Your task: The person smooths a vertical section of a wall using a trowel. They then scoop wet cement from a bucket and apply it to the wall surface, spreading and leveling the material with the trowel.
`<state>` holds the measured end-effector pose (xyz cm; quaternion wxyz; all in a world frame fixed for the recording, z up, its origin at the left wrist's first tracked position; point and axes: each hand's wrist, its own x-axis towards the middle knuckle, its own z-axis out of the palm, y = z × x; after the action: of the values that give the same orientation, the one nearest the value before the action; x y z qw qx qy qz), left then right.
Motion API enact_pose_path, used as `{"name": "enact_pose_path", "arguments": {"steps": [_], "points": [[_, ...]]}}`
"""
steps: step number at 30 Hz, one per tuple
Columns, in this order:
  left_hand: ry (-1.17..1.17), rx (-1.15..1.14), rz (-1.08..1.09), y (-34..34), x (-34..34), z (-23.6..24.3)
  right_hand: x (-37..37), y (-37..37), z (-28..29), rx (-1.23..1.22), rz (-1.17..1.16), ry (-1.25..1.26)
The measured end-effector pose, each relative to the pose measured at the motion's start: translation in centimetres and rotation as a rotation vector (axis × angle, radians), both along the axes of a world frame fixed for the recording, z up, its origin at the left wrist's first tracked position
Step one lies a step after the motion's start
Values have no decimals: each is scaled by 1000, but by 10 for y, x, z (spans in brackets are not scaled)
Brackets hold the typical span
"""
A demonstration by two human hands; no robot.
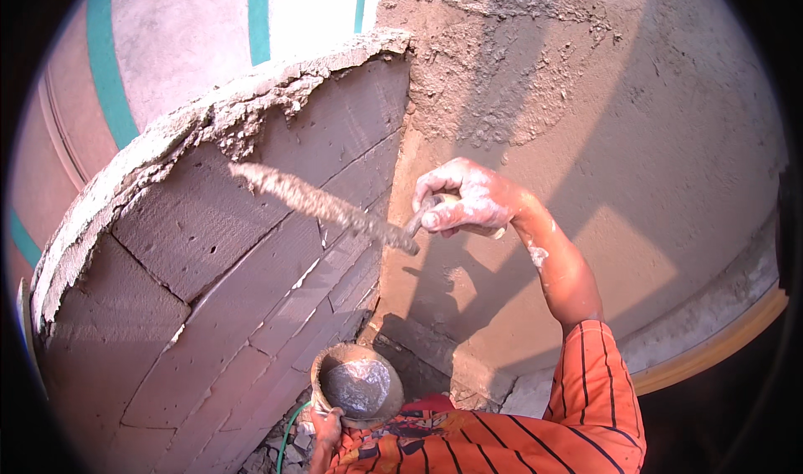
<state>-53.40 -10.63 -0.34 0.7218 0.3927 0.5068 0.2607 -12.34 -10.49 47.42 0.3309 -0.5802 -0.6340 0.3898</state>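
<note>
My right hand [473, 196], smeared with pale mortar, is closed around the handle of a trowel [328, 211]. The trowel's blade points left, coated in wet, lumpy mortar, and is held in front of a grey block wall [251, 248]. Low in the view, my left hand [327, 425] grips the rim of a round, mortar-stained bucket [391, 405]. Inside the bucket is a grey, shiny patch; I cannot tell whether it is wet mix or bare bottom. Rough mortar [192, 127] lies along the block wall's top edge.
On the right stands a plastered wall [619, 248], rough and wet-looking near its top, meeting the block wall in a corner. A yellow-orange curved edge [711, 357] runs at lower right. A green hose [287, 437] and broken rubble [261, 459] lie below. Green-striped pale surface [180, 39] beyond.
</note>
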Motion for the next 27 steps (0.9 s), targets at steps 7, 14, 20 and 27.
{"name": "enact_pose_path", "arguments": {"steps": [7, 14, 20, 27], "points": [[46, 84, 2, 2, 1, -23, 181, -41, 55, 624, -1025, -98], [61, 8, -3, 11, 0, -13, 190, -49, 78, 279, -855, -381], [-50, 18, -9, 12, 11, 3, 222, -23, 40, -10, -693, -986], [-72, -68, 11, 15, 18, 27, 207, -51, 150, 139, -898, -833]]}}
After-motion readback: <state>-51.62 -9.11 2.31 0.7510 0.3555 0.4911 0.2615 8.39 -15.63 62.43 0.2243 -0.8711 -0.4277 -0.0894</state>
